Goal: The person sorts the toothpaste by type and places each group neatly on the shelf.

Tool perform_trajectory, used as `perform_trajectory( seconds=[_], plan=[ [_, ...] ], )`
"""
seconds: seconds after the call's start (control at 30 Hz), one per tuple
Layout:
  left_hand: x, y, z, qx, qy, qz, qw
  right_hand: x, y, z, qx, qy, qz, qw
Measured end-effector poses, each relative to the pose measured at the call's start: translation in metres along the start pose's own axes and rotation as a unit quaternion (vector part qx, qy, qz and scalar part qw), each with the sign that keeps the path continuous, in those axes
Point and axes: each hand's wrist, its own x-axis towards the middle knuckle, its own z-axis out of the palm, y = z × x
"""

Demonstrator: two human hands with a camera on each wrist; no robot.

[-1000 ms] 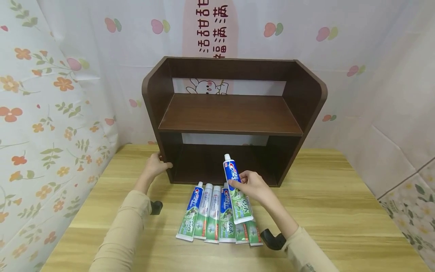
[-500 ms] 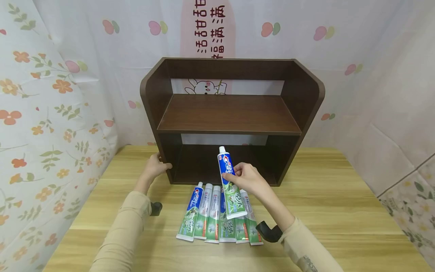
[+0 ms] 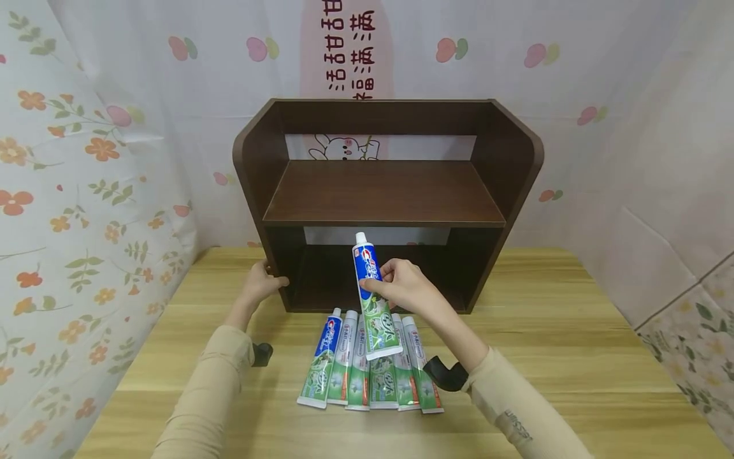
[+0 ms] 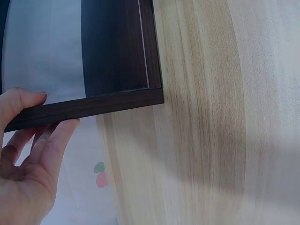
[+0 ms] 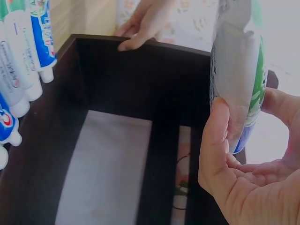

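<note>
L grip (image 3: 260,284) held shelf (image 3: 384,191) near table's (image 3: 573,331) rear edge, prob. for steadiness; R grip (image 3: 404,284) pinched tube (image 3: 375,310) mid-body, prob. for control.

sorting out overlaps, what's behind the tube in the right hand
Head view: parts of the shelf and lying tubes; the fourth lying tube from the left has its upper part covered.

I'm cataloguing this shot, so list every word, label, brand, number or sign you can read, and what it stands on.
"活甜甜": backdrop, left column, running sideways
"福满满": same backdrop, right column, sideways
"C": red logo on the toothpaste tube in the right hand, and on the leftmost lying tube
Too small or blurred: other print on the tubes; the right sleeve mark
Numbers: none readable
</note>
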Motion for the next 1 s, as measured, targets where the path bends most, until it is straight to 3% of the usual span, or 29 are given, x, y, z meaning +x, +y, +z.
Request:
perform_trajectory(
  seconds=[0.63, 1.0],
  plan=[
    [0.000, -0.002, 0.000, -0.001, -0.006, -0.001, 1.0000, 0.007, -0.049, -0.016, -0.032, 0.001, -0.035, 0.999],
    [0.000, -0.004, 0.001, -0.016, 0.002, 0.012, 0.9998, 0.024, -0.067, -0.021, -0.031, 0.013, -0.021, 0.999]
  ],
)
